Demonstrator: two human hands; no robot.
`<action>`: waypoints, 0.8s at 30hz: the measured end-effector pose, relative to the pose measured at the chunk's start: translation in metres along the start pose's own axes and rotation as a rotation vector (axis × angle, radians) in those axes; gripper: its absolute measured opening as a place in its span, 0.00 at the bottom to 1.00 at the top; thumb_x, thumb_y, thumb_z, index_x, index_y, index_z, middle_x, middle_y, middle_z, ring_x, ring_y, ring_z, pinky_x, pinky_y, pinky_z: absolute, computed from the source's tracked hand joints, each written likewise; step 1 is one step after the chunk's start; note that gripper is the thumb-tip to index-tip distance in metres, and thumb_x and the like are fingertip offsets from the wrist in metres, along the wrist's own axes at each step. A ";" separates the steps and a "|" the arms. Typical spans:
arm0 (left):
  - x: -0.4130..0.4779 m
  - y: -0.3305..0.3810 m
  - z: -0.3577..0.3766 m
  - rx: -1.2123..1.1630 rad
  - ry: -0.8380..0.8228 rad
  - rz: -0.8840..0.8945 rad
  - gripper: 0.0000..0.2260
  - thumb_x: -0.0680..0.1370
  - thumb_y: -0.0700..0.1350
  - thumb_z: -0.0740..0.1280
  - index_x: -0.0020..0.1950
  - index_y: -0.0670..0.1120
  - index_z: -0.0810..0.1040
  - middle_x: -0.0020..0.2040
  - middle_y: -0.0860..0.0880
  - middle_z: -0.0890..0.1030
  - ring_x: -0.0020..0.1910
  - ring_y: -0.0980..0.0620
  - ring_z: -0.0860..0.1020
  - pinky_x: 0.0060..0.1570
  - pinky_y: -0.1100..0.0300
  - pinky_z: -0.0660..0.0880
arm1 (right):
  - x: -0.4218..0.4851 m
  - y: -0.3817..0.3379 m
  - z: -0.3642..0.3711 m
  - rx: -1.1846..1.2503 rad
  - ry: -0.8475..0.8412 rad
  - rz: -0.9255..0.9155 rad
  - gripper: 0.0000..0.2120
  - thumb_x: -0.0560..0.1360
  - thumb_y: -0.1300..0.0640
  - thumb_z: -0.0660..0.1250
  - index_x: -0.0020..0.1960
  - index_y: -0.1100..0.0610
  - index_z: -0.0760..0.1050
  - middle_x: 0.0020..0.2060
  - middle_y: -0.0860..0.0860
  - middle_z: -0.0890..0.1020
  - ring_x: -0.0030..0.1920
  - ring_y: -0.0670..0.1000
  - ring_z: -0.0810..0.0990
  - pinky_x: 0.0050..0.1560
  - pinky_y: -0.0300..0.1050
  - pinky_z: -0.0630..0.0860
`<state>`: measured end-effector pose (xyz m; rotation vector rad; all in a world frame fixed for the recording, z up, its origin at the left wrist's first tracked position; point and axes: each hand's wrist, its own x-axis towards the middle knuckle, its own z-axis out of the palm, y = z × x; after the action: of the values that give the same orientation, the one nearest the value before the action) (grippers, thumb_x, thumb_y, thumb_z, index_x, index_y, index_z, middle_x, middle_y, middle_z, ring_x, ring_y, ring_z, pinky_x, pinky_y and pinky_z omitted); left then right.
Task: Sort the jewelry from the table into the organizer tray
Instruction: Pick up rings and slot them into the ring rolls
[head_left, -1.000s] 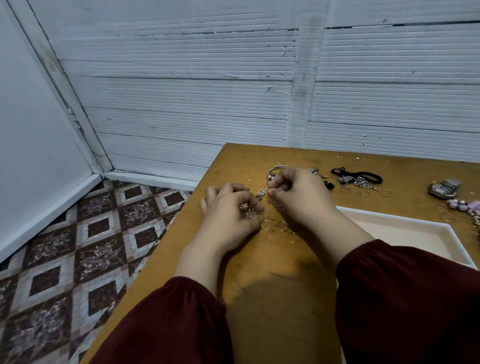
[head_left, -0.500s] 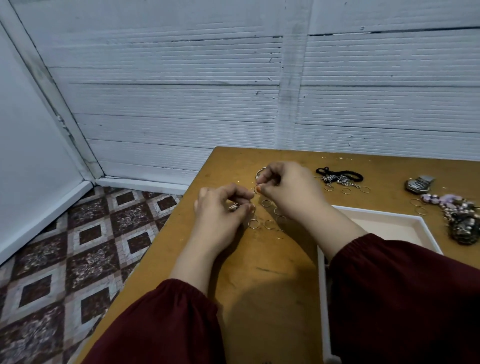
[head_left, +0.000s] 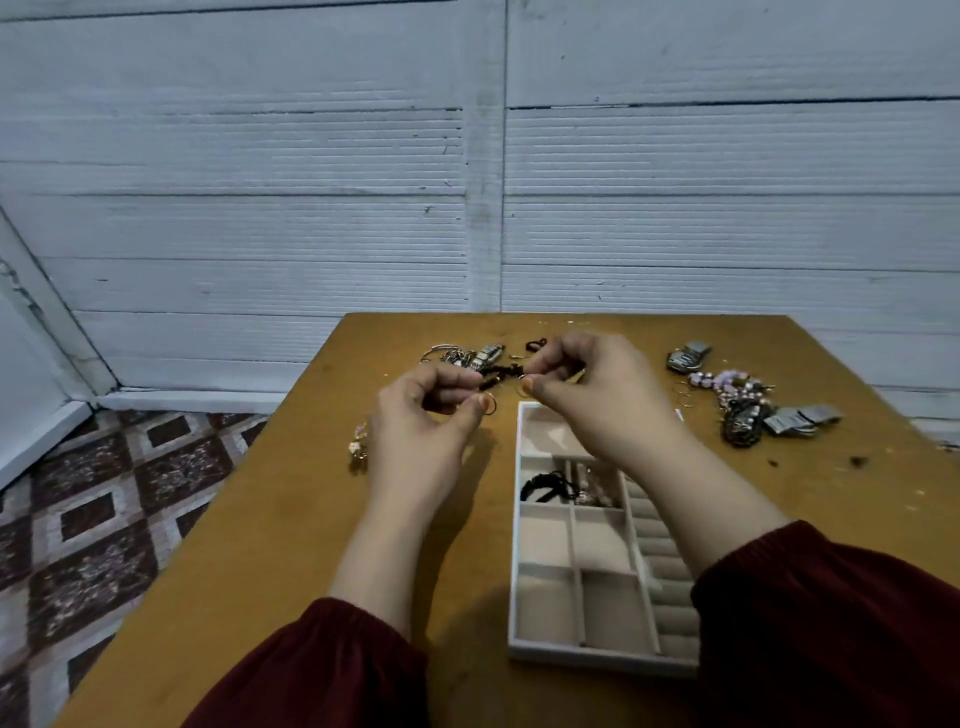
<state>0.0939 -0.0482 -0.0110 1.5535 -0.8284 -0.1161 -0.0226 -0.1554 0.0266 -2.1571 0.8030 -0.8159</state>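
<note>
My left hand is raised over the wooden table and pinches a thin gold ring between thumb and fingers. My right hand hovers above the far end of the white organizer tray and pinches another small gold ring. The tray has beige compartments; one holds a black cord and some pale jewelry. Behind the hands lies a heap of silver and black jewelry. A small gold earring lies left of my left hand.
A silver clip, purple beads, a dark chain and a tagged item lie at the far right of the table. The table's left edge drops to a patterned tile floor. A white panelled wall stands close behind.
Both hands have lifted off the table and drawn apart, each with a ring pinched. The view has swung right and down, so the tray's compartments now show.
</note>
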 end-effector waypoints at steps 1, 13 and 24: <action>-0.003 0.004 0.007 -0.006 -0.012 0.004 0.12 0.69 0.36 0.75 0.39 0.53 0.80 0.35 0.53 0.82 0.37 0.58 0.80 0.40 0.61 0.77 | -0.007 0.004 -0.008 0.010 0.016 0.005 0.04 0.71 0.57 0.72 0.38 0.51 0.78 0.30 0.44 0.78 0.29 0.38 0.73 0.30 0.29 0.66; -0.041 0.035 0.080 -0.022 -0.135 0.033 0.15 0.71 0.33 0.72 0.39 0.54 0.79 0.35 0.56 0.81 0.35 0.60 0.78 0.40 0.64 0.76 | -0.060 0.060 -0.069 0.170 0.207 0.168 0.06 0.70 0.62 0.73 0.38 0.53 0.78 0.33 0.49 0.80 0.30 0.41 0.76 0.33 0.34 0.72; -0.053 0.033 0.098 0.379 -0.193 0.244 0.08 0.71 0.36 0.71 0.47 0.46 0.81 0.42 0.51 0.81 0.42 0.52 0.79 0.45 0.55 0.76 | -0.077 0.095 -0.066 0.310 0.289 0.208 0.04 0.72 0.62 0.72 0.42 0.54 0.80 0.36 0.49 0.82 0.32 0.39 0.75 0.36 0.34 0.73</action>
<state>-0.0109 -0.0976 -0.0200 1.7968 -1.2406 0.0759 -0.1462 -0.1787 -0.0316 -1.6752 0.9568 -1.0793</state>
